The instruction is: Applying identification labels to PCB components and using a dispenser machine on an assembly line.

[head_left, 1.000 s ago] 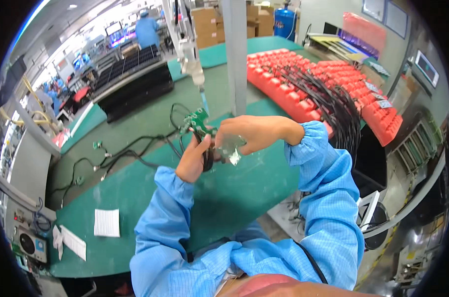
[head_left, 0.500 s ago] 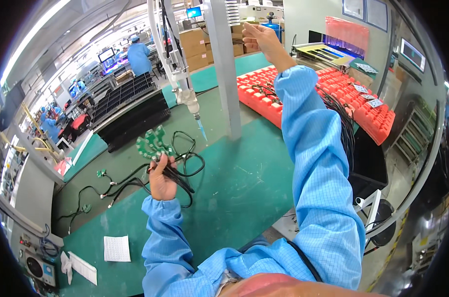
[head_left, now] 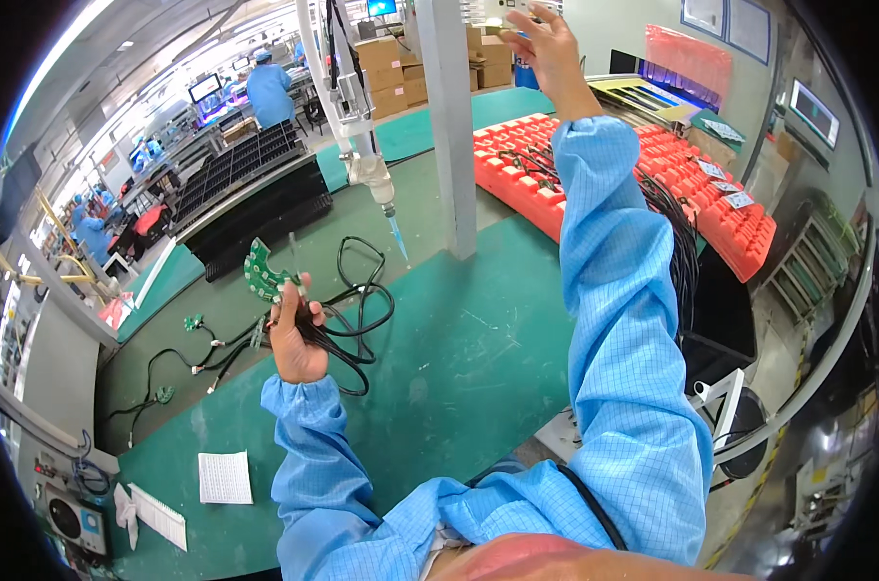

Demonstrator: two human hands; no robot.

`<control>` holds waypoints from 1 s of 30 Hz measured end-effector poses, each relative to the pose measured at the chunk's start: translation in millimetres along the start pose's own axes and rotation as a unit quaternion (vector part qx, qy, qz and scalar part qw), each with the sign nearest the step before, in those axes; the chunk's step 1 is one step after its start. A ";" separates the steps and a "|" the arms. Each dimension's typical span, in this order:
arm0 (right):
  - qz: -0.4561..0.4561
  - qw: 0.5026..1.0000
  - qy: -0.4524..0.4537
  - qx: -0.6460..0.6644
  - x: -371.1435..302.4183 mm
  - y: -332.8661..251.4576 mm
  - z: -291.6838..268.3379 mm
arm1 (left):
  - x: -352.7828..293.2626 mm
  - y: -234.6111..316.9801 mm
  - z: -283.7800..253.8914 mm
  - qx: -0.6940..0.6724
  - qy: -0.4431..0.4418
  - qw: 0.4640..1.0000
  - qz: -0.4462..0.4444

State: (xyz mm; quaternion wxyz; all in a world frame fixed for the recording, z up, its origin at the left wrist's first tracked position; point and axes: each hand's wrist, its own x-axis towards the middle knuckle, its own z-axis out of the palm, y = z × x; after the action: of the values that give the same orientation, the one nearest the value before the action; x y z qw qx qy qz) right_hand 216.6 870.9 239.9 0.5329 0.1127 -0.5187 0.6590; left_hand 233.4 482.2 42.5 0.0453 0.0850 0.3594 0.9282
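Observation:
Over the left part of the bench, my left hand (head_left: 298, 339) is closed round a bundle of black cables with green circuit boards (head_left: 263, 273) at their upper ends. The black cables (head_left: 364, 315) loop out to the right of that hand. My right hand (head_left: 553, 56) is raised at the far end of its stretched arm, fingers apart, and I see nothing in it. Below it stands a red tray (head_left: 517, 184) with cables lying across it. A dispensing needle with a blue tip (head_left: 398, 235) hangs above the bench, right of the boards.
A grey post (head_left: 447, 136) rises from the green bench (head_left: 459, 358). More cables with small boards (head_left: 195, 321) lie at the left, near a paper sheet (head_left: 225, 477). Black cables hang over a black bin (head_left: 725, 320) on the right. A co-worker in blue (head_left: 269, 92) is far off.
My left hand has shifted slightly left with its bundle, and the boards above it have turned, showing fewer faces. My right hand has moved up and a little right, its fingers spreading.

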 end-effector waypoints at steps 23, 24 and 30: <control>-0.107 0.990 0.045 0.085 25.4 27.8 20.9 | -8.6 -3.1 7.6 0.087 0.001 0.996 -0.007; -0.104 0.990 0.045 0.085 20.8 22.5 24.9 | -7.4 -3.9 7.6 0.093 0.019 0.995 -0.010; -0.091 0.990 0.022 0.106 38.1 30.9 25.9 | -11.4 -3.2 13.0 0.106 0.019 0.994 -0.001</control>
State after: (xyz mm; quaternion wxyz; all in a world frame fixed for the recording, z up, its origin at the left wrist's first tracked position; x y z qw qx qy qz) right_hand 165.3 875.6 260.5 0.5871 0.2012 -0.4215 0.6612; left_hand 247.1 491.5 48.3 0.0300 0.0713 0.4563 0.8865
